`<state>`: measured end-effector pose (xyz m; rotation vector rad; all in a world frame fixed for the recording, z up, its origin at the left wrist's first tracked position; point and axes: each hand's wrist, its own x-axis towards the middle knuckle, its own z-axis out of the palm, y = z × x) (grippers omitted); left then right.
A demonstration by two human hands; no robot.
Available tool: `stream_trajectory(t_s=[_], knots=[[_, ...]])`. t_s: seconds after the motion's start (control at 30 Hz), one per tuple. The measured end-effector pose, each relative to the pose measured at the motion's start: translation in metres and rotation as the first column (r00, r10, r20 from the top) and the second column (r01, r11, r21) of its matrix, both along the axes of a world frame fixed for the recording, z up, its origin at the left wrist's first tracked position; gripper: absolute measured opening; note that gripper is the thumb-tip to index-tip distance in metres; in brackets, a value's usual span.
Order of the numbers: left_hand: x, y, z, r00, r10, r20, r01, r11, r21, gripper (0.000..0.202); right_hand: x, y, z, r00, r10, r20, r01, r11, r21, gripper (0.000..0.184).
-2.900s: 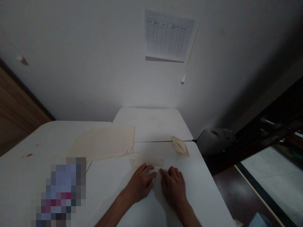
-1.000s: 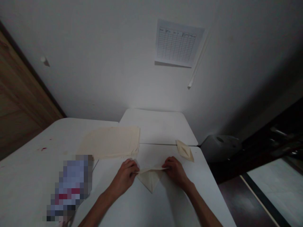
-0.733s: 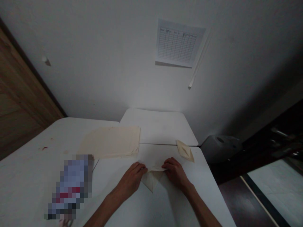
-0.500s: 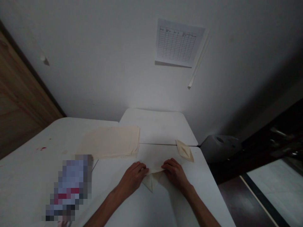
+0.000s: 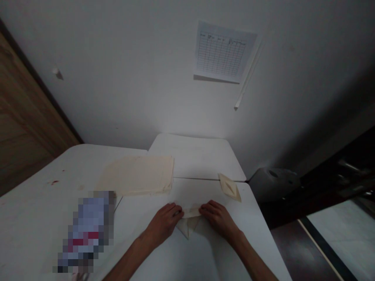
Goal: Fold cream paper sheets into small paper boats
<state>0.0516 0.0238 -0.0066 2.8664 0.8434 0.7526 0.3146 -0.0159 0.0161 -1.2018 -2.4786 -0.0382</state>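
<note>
Both hands grip the far edge of a small piece of cream paper (image 5: 191,213) low in the middle of the view. My left hand (image 5: 167,219) pinches its left end, and my right hand (image 5: 216,215) pinches its right end. Between them the paper shows as a narrow folded band, with pointed flaps hanging toward me below it. The fingertips partly hide both ends. A folded cream paper piece (image 5: 229,187) with a slit-like opening lies beyond my right hand. To the far left of my hands rests a stack of flat cream sheets (image 5: 137,175).
The white table (image 5: 202,249) carries all of this. A pixelated item (image 5: 88,222) lies at left, beside red specks (image 5: 54,182). A printed chart (image 5: 224,52) hangs on the wall. A grey rounded container (image 5: 272,183) stands off the table's right side.
The paper's far edge has come over toward me, so a folded band now shows between my hands. Both hands have shifted slightly nearer and keep their pinch.
</note>
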Motion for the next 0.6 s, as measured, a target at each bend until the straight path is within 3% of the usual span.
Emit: stream_trajectory(t_s=[0.2,0.33,0.47,0.6], knots=[[-0.018,-0.006,0.018,0.994,0.029,0.110,-0.008,0.982,-0.187,0.018,0.000,-0.006,-0.002,0.999,-0.013,-0.034,0.012,1.000,-0.025,0.021],[-0.026,-0.011,0.027,0.985,0.040,0.171,0.011,0.957,-0.288,0.028,-0.001,-0.006,-0.003,0.996,-0.030,-0.079,0.027,0.999,-0.037,0.025],[-0.027,-0.010,0.024,0.972,0.070,0.223,-0.004,0.959,-0.285,0.040,-0.002,-0.005,-0.001,0.993,-0.053,-0.104,0.046,0.997,-0.069,0.024],[-0.025,-0.003,0.018,0.956,0.104,0.276,-0.013,0.950,-0.313,0.032,-0.004,-0.005,0.000,0.988,-0.086,-0.127,0.074,0.993,-0.098,0.024]])
